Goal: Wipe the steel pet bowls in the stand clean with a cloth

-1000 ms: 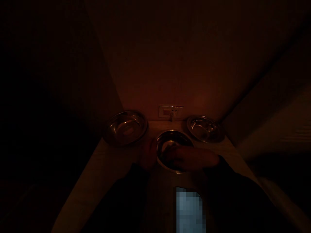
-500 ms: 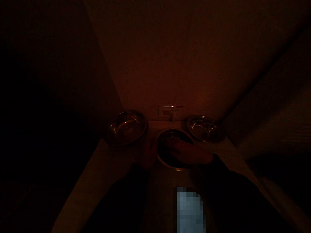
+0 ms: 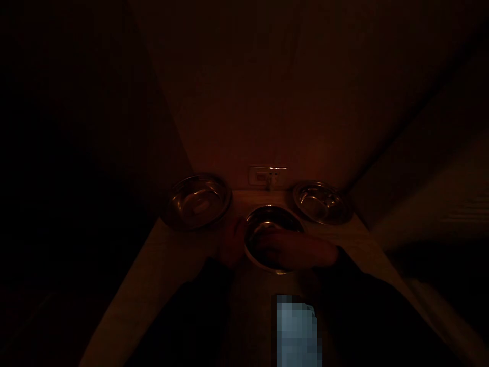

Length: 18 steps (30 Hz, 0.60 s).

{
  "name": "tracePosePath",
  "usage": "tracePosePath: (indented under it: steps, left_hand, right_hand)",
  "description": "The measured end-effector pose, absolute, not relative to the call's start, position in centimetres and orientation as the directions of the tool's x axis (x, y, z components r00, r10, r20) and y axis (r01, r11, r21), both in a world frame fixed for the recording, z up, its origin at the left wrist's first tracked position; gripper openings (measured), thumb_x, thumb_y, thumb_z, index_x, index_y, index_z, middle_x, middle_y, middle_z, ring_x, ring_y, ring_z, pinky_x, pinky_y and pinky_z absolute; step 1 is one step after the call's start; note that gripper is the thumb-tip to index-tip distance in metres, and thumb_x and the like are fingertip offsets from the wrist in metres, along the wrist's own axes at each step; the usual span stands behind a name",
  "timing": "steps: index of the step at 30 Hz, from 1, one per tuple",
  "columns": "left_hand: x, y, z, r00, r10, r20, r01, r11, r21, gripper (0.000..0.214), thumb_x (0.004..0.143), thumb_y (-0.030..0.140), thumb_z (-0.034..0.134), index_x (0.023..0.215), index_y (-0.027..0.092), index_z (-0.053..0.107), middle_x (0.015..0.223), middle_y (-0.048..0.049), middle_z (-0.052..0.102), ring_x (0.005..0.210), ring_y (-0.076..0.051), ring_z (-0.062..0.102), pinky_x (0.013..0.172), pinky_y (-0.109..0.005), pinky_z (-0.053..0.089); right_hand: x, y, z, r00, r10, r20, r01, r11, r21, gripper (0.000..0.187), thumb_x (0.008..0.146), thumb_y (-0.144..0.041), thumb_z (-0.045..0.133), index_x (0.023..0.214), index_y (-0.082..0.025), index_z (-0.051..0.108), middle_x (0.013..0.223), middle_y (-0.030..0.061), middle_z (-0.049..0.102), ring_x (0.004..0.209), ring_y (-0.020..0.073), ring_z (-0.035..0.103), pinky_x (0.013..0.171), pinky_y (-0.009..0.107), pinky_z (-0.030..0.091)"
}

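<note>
The scene is very dark. A round metal bowl (image 3: 267, 216) stands mid-table, its shiny inner wall catching some light. At its left rim is my left hand (image 3: 232, 242), which appears closed on the edge. My right hand (image 3: 292, 248) reaches in over the bowl's right side, palm down. Its fingers sink into shadow inside the bowl, so I cannot make out how they are bent or whether anything is in them. What lies at the bottom of the bowl is hidden too.
A wider metal bowl (image 3: 179, 206) at the back left holds a pale lump (image 3: 200, 205), unclear in the gloom. Another metal bowl (image 3: 316, 205) stands at the back right. Behind is a wall socket (image 3: 267, 176) with a plug. A bright blurred screen (image 3: 298, 331) lies at the front.
The middle bowl has shifted slightly toward me. My right hand has moved a little nearer and lower. A pale flat patch above its fingers no longer shows; the bowl's shiny inside does.
</note>
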State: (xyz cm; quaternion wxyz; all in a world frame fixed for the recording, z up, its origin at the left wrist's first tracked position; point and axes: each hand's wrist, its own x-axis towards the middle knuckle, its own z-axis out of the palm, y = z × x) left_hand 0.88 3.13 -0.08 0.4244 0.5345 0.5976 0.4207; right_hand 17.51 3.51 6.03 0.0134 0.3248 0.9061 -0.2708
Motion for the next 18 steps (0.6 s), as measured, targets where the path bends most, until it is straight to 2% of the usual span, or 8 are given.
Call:
tracePosePath:
  steps: [4,7,14,18]
  left_hand:
    - [0.87,3.2,-0.23,-0.085,0.995,-0.043,0.318,0.068,0.946,0.038,0.088,0.039,0.038,0.086,0.014,0.066,0.088,-0.0092,0.07,0.081,-0.022,0.063,0.075,-0.033,0.044]
    - [0.93,3.1,-0.23,-0.063,0.998,-0.002,0.319,0.022,0.947,0.038,0.088,0.038,0.039,0.092,0.013,0.067,0.093,-0.0102,0.071,0.084,-0.023,0.064,0.078,-0.034,0.046]
    - [0.88,3.16,0.06,-0.073,0.997,-0.036,0.231,0.052,0.972,0.034,0.084,0.034,0.046,0.096,0.01,0.068,0.095,-0.0104,0.072,0.089,-0.023,0.065,0.078,-0.032,0.048]
    - [1.01,3.17,0.12,-0.039,0.999,-0.014,0.251,0.023,0.968,0.036,0.086,0.037,0.047,0.102,0.011,0.066,0.102,-0.0112,0.071,0.094,-0.024,0.064,0.083,-0.034,0.048]
  right_hand:
    - [17.35,3.81,5.27,-0.674,0.72,-0.167,0.714,0.577,-0.397,0.034,0.089,-0.016,0.041,0.114,-0.015,0.063,0.117,0.0139,0.065,0.105,0.024,0.061,0.091,0.036,0.045]
    - [17.66,4.15,5.3,-0.613,0.774,-0.155,0.768,0.539,-0.346,0.034,0.091,-0.018,0.038,0.114,-0.012,0.062,0.117,0.0175,0.064,0.105,0.0263,0.061,0.09,0.038,0.045]
    - [18.14,4.23,5.39,-0.62,0.769,-0.158,0.769,0.556,-0.315,0.033,0.09,-0.017,0.04,0.113,-0.015,0.063,0.121,0.0146,0.063,0.108,0.0253,0.06,0.091,0.036,0.045]
    - [18.22,4.27,5.29,-0.646,0.747,-0.156,0.748,0.579,-0.323,0.033,0.089,-0.016,0.041,0.113,-0.015,0.064,0.121,0.0135,0.063,0.107,0.024,0.061,0.09,0.035,0.046]
